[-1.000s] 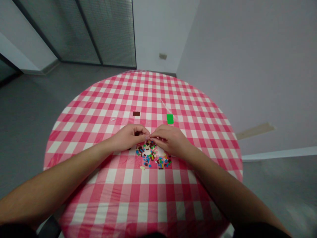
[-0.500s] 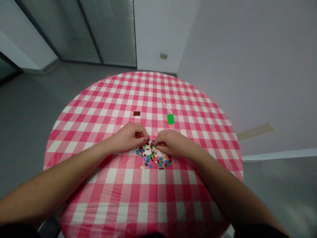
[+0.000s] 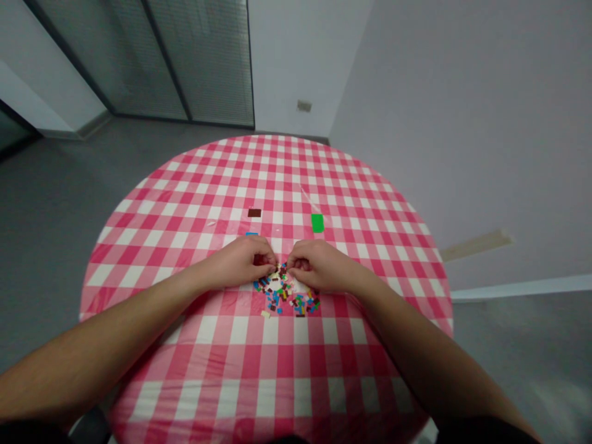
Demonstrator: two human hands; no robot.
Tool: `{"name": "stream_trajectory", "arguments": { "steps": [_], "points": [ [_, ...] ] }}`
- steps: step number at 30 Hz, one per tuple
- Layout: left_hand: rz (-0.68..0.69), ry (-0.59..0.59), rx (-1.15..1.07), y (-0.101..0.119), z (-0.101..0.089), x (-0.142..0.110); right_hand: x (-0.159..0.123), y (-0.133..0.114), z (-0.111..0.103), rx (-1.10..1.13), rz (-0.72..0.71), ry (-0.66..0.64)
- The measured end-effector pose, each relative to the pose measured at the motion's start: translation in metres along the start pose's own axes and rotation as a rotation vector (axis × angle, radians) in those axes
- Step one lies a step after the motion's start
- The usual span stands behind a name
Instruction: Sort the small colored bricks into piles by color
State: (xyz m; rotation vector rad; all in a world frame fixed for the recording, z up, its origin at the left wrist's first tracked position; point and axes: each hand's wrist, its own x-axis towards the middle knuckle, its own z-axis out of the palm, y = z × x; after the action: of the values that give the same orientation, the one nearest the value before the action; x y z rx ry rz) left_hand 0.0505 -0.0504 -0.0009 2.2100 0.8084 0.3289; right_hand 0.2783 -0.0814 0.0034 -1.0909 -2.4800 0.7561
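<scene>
Small building bricks in many colours lie in a loose pile [image 3: 280, 296] on the table before me. At the pile's far left edge, my left hand [image 3: 243, 262] is closed in a pinch, thumb against fingertips. My right hand [image 3: 321, 265] pinches in the same way at the far right edge, a small gap from the left. Whatever either hand holds is too small to make out. Just beyond my left hand shows a flat blue piece [image 3: 251, 234], partly covered by it. Farther off lie a flat dark brown piece [image 3: 254, 213] and a flat green piece [image 3: 317, 223].
A red and white checked cloth covers the round table [image 3: 287, 361]. One pale brick [image 3: 265, 314] lies at the near edge of the pile. Beyond the table are a glass partition [image 3: 208, 61] and white walls.
My left hand has shifted slightly towards me, and the blue piece behind it has come into view. My right hand stays almost in place, its fingers slightly shifted.
</scene>
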Motion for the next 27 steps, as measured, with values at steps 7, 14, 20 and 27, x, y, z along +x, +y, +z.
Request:
{"name": "stream_trajectory", "arguments": {
  "steps": [7, 14, 20, 27],
  "points": [
    [0.022, 0.097, -0.170, 0.002, 0.002, -0.001, 0.003, -0.002, 0.010, 0.196, 0.076, 0.276],
    [-0.045, 0.145, -0.231, -0.002, 0.002, -0.001, 0.005, -0.003, 0.018, 0.230, 0.046, 0.273],
    [-0.090, 0.141, -0.339, -0.001, 0.000, 0.000, 0.005, -0.003, 0.021, 0.256, 0.092, 0.301],
    [-0.145, 0.145, -0.466, -0.001, 0.001, -0.001, 0.006, -0.002, 0.023, 0.434, 0.121, 0.347]
  ]
}}
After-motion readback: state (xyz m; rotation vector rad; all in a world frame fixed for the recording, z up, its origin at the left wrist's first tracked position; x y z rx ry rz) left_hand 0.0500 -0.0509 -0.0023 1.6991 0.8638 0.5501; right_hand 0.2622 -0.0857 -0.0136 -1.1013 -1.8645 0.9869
